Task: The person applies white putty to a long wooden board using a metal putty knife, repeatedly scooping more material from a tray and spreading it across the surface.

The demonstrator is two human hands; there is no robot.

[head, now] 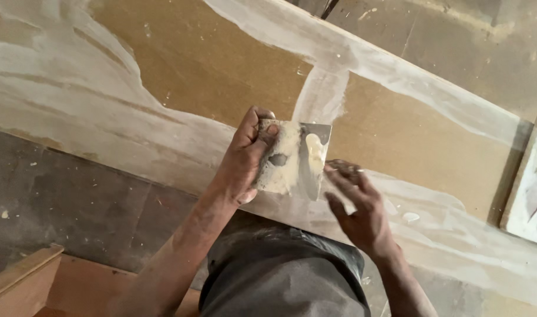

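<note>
From the head camera, a brown board point(221, 64) is lying across the view, streaked with broad whitish filler bands point(392, 70). Below it, a dark dusty floor point(74, 194) is showing. The left hand point(245, 155) is gripping a square metal scraper point(295, 155) smeared with putty, against the board. The right hand point(359, 208) is hovering just beside the blade, fingers loosely spread, holding nothing.

The left hand point(243, 157) grips a flat metal scraper blade point(293, 158) smeared with pale putty, held over a brown board point(221, 64). The right hand point(358, 206), fingers spread, sits just right of the blade, at its edge. White putty bands point(362, 58) cross the board above the blade. A dark floor point(74, 194) lies left of it.
</note>
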